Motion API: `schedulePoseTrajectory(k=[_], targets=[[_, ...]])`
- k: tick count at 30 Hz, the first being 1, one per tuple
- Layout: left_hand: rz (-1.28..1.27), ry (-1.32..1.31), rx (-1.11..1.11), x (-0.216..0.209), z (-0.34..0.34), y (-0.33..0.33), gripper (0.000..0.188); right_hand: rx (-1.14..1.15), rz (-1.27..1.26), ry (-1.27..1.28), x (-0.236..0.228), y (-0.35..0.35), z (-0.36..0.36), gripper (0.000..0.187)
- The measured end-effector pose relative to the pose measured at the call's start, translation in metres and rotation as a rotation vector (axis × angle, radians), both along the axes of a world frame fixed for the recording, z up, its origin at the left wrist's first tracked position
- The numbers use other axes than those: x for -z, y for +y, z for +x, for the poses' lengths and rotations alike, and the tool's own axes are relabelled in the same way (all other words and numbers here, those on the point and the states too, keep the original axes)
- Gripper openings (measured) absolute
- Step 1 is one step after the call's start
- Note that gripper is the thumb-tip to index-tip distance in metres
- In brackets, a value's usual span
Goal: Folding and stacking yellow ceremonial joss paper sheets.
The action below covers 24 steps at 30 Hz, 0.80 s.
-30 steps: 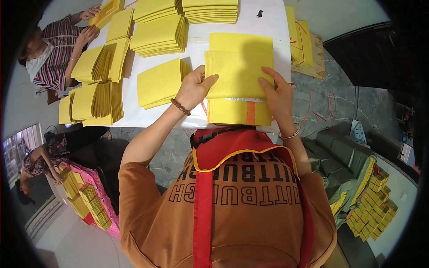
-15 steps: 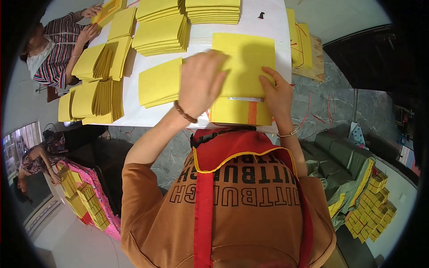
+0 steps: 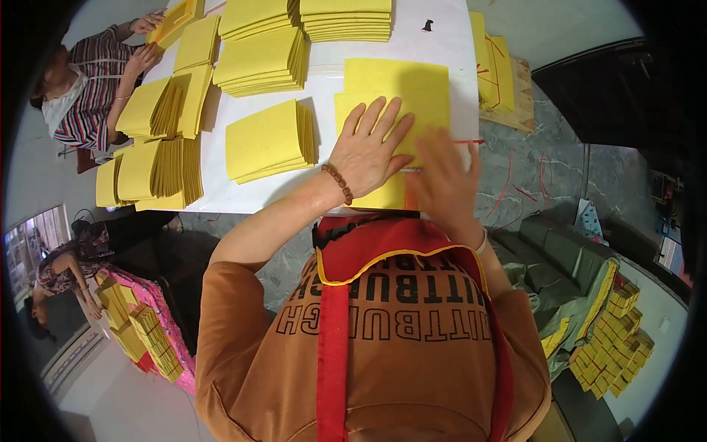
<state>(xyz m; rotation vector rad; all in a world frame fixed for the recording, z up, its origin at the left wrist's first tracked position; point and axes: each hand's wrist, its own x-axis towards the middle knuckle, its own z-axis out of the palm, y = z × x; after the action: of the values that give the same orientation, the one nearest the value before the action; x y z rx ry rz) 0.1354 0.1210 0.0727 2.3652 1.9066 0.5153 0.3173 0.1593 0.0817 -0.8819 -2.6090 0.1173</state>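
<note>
at the upper left of the frame, a shallow yellow tray (image 3: pixel 175 23) lies under a co-worker's hands (image 3: pixel 145 56); its recess looks yellow too. at the lower left, a pink-patterned border (image 3: pixel 166 313) edges tied yellow bundles (image 3: pixel 156 342); whether it is a box i cannot tell. right of centre in the upper half, a yellow folded sheet (image 3: pixel 429 112) lies on a yellow stack (image 3: pixel 383 197) at the near edge of the white table (image 3: pixel 324 87). the left hand (image 3: pixel 372 147) lies palm down on the sheet, fingers extended and slightly spread. the right hand (image 3: pixel 448 177) is blurred beside the sheet's lower right; i cannot tell how its fingers are set.
</note>
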Motion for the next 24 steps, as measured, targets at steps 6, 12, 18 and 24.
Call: schedulePoseTrajectory(k=[6,12,18,24], targets=[[0.002,-0.053,0.03,-0.004,0.0,-0.003,0.061,-0.028,-0.222,-0.125,0.011,-0.012,0.009,0.064],[0.035,-0.119,0.164,-0.004,-0.011,-0.003,0.057,-0.031,-0.37,-0.066,0.012,-0.009,0.011,0.066],[0.149,0.221,0.157,-0.009,0.001,-0.008,0.053,-0.001,-1.047,0.516,0.0,0.007,0.018,0.056],[0.228,0.252,0.048,-0.005,0.001,-0.006,0.047,0.045,-1.046,0.907,-0.008,0.011,0.011,0.047]])
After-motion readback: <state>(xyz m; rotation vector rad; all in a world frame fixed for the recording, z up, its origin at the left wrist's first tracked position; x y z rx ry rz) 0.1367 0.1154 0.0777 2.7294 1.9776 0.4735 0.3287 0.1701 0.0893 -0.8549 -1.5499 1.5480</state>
